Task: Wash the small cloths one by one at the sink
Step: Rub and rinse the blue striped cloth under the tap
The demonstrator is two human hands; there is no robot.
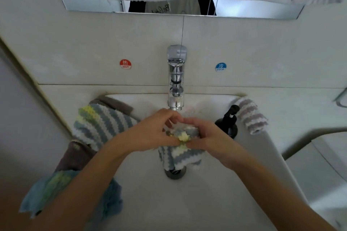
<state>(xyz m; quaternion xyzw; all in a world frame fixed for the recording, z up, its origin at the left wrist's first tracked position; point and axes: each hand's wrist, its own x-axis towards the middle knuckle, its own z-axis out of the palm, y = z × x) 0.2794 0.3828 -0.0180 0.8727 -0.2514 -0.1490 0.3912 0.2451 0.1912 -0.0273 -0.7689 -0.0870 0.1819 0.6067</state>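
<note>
Both hands meet under the chrome tap (176,80), over the white basin (187,202). The left hand (150,133) and right hand (208,137) each pinch the bunched grey, white and yellow striped fluffy cloth (180,152), whose loose end hangs below them above the dark drain (175,173). Left of the left hand lies 1 similar striped cloth (101,124); right of the right hand stand a black pump bottle (228,124) and a pink-striped cloth (250,116).

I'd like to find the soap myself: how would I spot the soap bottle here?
Start at the chrome tap over the sink. Right of the hands stands the soap bottle on the rim, beside a pink-striped cloth. It is the only black, hard thing among soft cloths.
</note>
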